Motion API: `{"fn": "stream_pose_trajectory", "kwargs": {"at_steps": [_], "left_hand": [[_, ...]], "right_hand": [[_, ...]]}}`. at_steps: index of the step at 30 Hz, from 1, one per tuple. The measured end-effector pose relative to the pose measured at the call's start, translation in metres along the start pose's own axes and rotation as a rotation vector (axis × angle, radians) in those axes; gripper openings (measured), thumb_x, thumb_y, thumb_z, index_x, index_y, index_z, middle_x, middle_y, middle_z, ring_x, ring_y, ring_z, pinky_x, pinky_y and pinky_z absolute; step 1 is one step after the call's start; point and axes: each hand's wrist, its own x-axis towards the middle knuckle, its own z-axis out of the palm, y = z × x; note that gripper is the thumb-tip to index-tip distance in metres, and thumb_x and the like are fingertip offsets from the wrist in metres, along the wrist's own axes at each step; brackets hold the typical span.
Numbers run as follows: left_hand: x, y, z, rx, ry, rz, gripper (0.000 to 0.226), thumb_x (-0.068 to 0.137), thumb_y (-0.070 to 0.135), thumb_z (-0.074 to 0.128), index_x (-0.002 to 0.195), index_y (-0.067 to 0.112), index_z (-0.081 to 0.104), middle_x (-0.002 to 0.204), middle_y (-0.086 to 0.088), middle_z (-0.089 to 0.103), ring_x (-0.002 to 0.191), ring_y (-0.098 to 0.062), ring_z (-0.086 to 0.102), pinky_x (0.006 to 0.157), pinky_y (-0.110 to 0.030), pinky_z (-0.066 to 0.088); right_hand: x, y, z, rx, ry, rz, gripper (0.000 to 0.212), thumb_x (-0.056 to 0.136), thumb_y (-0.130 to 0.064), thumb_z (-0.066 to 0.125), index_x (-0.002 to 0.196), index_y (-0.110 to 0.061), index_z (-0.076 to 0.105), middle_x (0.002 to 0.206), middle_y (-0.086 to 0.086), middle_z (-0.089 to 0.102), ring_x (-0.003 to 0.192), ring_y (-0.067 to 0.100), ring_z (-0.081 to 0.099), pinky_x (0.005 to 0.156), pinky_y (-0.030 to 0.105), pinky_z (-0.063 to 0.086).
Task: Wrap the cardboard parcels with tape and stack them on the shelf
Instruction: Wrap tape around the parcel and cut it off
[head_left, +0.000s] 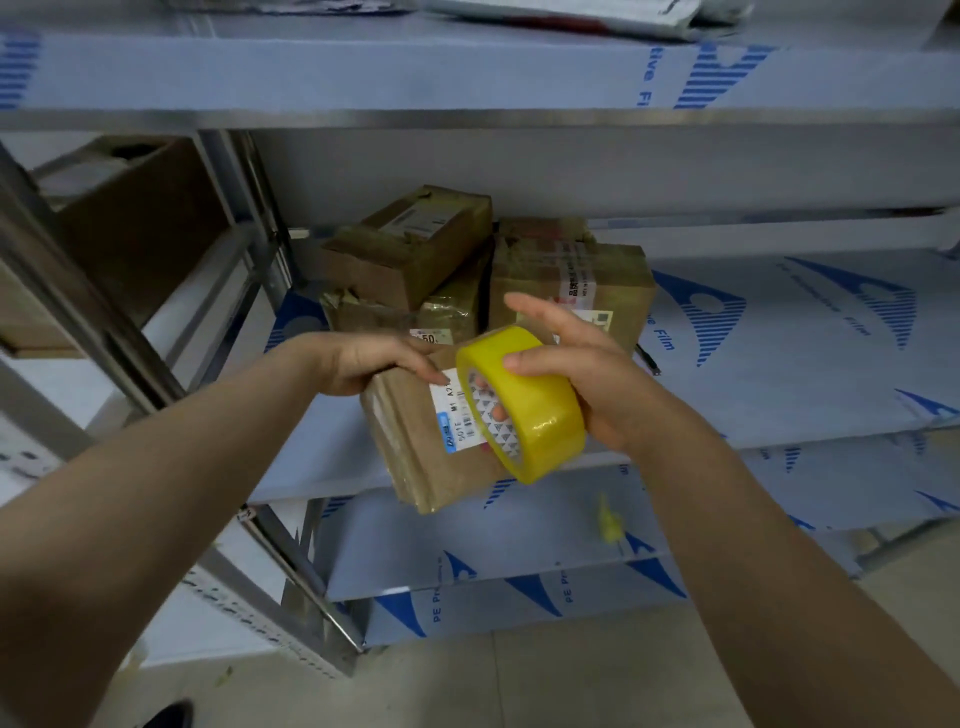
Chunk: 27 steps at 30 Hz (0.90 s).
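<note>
My left hand (371, 361) grips the top left corner of a small cardboard parcel (421, 457) with a white label, held in the air before the middle shelf (779, 374). My right hand (587, 364) holds a yellow roll of tape (530, 410) against the parcel's right side, fingers through the core and thumb over the rim. Behind them, several taped cardboard parcels (415, 244) are stacked on the shelf, one lying across the top of the others.
The steel rack has film-covered shelves above (467, 73) and below (519, 525). A second rack at the left holds a brown open box (135, 218). A scrap of yellow tape (608, 519) lies on the lower shelf. Tiled floor (571, 675) is below.
</note>
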Motion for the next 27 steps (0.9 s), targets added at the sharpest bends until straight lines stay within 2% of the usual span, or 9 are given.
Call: {"fn": "stream_pose_trajectory", "kwargs": {"at_steps": [4,7,10,13,16,18,20,22,27], "left_hand": [[0.007,-0.012,-0.002,0.127,0.485,0.031,0.034,0.077,0.033,0.075,0.106,0.016,0.069,0.105,-0.006,0.070,0.097,-0.020,0.066,0.086,-0.032,0.052],[0.019,-0.019,0.013,0.393,0.766,0.099,0.032,0.097,0.034,0.051,0.118,0.016,0.065,0.116,-0.009,0.065,0.106,-0.025,0.059,0.092,-0.038,0.048],[0.035,-0.028,0.023,0.366,0.838,0.026,0.039,0.100,0.039,0.040,0.121,0.014,0.061,0.122,-0.015,0.061,0.114,-0.033,0.053,0.097,-0.045,0.043],[0.050,-0.029,0.022,0.317,0.937,-0.052,0.038,0.099,0.040,0.040,0.124,0.019,0.060,0.130,-0.014,0.054,0.126,-0.035,0.040,0.106,-0.050,0.033],[0.057,-0.029,0.023,0.288,0.980,-0.046,0.035,0.098,0.039,0.042,0.124,0.025,0.062,0.129,-0.013,0.055,0.126,-0.034,0.040,0.105,-0.048,0.036],[0.058,-0.031,0.022,0.263,0.985,0.019,0.033,0.098,0.034,0.045,0.122,0.022,0.064,0.125,-0.014,0.060,0.120,-0.034,0.047,0.100,-0.045,0.041],[0.059,-0.030,0.020,0.241,0.995,0.051,0.032,0.097,0.030,0.047,0.121,0.019,0.065,0.121,-0.015,0.062,0.118,-0.036,0.049,0.097,-0.044,0.043],[0.061,-0.030,0.019,0.237,1.005,0.045,0.032,0.097,0.029,0.048,0.121,0.018,0.065,0.121,-0.016,0.061,0.119,-0.036,0.047,0.097,-0.044,0.043],[0.064,-0.034,0.021,0.195,0.997,0.038,0.035,0.097,0.033,0.047,0.127,0.022,0.061,0.125,-0.013,0.060,0.127,-0.032,0.042,0.103,-0.045,0.041]], "right_hand": [[0.040,0.000,0.020,-0.120,0.164,-0.020,0.053,0.085,-0.019,0.069,0.135,-0.020,0.050,0.121,0.005,0.058,0.067,0.009,0.071,0.058,0.027,0.058],[0.062,-0.002,0.035,-0.114,0.191,-0.001,0.056,0.087,-0.025,0.068,0.136,-0.010,0.045,0.105,0.008,0.064,0.058,0.014,0.070,0.055,0.030,0.059],[0.074,0.000,0.038,-0.271,0.281,0.050,0.056,0.083,-0.040,0.070,0.126,-0.009,0.054,0.107,0.009,0.067,0.085,0.019,0.070,0.078,0.036,0.059],[0.072,0.006,0.034,-0.341,0.341,0.157,0.041,0.081,-0.061,0.061,0.088,-0.021,0.059,0.110,0.006,0.065,0.101,0.025,0.062,0.095,0.044,0.049],[0.066,0.010,0.033,-0.296,0.339,0.168,0.039,0.081,-0.058,0.063,0.081,-0.019,0.062,0.098,0.005,0.072,0.087,0.019,0.068,0.084,0.033,0.055],[0.056,0.007,0.036,-0.224,0.326,0.133,0.038,0.084,-0.048,0.066,0.066,-0.015,0.066,0.063,0.000,0.072,0.055,0.010,0.068,0.051,0.019,0.053],[0.041,0.003,0.037,-0.182,0.328,0.100,0.043,0.086,-0.038,0.067,0.051,-0.013,0.063,0.043,-0.003,0.063,0.037,0.007,0.060,0.034,0.014,0.041],[0.019,0.006,0.036,-0.230,0.322,0.092,0.033,0.084,-0.036,0.067,0.060,-0.014,0.062,0.044,-0.003,0.063,0.038,0.007,0.061,0.034,0.015,0.042],[-0.047,0.037,0.018,-0.279,0.263,0.123,0.023,0.082,-0.041,0.069,0.064,-0.026,0.073,0.072,0.004,0.074,0.066,0.019,0.072,0.061,0.030,0.057]]}}
